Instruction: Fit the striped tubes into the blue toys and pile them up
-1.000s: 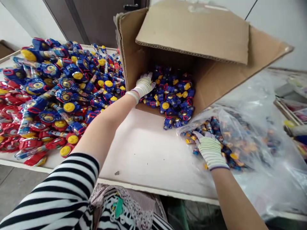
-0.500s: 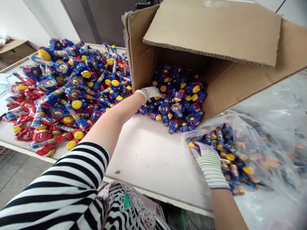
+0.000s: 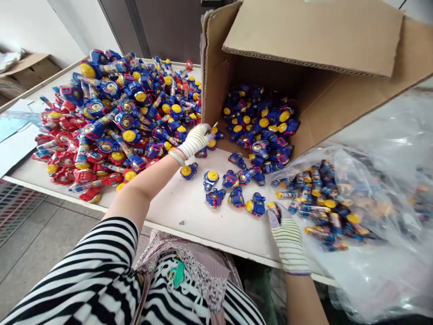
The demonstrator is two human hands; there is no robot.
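Note:
A cardboard box (image 3: 314,97) lies on its side on the white table (image 3: 189,212), with several small blue and yellow toy parts (image 3: 260,122) inside and spilling out. My gloved left hand (image 3: 195,140) is at the box's mouth by its left wall, fingers curled over some of these parts. Several loose toy parts (image 3: 233,187) lie on the table in front of the box. My gloved right hand (image 3: 287,232) rests at the mouth of a clear plastic bag (image 3: 365,198) full of small tubes, fingers closed on a piece I cannot make out.
A big heap of blue, red and yellow toys (image 3: 115,122) covers the table's left part. The table's front edge runs just ahead of my body. A flat cardboard piece (image 3: 27,67) lies far left. A dark door (image 3: 158,27) stands behind.
My left hand has raked several toy parts out of the box onto the table and pulled back to the box's left edge. My right hand stays at the bag's mouth.

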